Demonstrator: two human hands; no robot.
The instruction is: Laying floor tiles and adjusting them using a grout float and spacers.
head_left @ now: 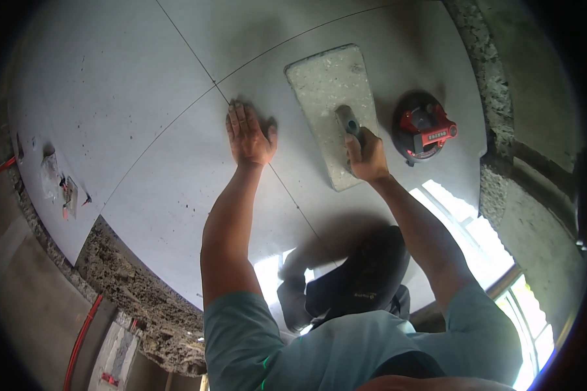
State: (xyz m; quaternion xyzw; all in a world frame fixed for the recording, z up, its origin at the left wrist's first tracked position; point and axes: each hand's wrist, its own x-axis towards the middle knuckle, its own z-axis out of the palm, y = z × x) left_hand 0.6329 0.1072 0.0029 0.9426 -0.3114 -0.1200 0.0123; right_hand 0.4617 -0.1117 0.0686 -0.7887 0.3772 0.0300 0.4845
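Observation:
My left hand (pixel 248 137) lies flat on the large pale floor tiles (pixel 170 156), fingers stretched out, just over a thin joint line. My right hand (pixel 370 156) is wrapped round the dark handle of a rectangular float (pixel 316 85). The float's broad, speckled, pale board lies over the tile, long side pointing away from me; I cannot tell how firmly it presses. Right of the float stands a round black suction lifter (pixel 424 127) with a red grip.
Several tiles meet at a crossing of joints ahead of my left hand. A clear plastic bag (pixel 50 173) and small pieces lie at the left. Rough mortar (pixel 127 277) shows beyond the tile edge at lower left, near a red conduit (pixel 84 342). Rubble-like mortar (pixel 489 65) borders the right edge.

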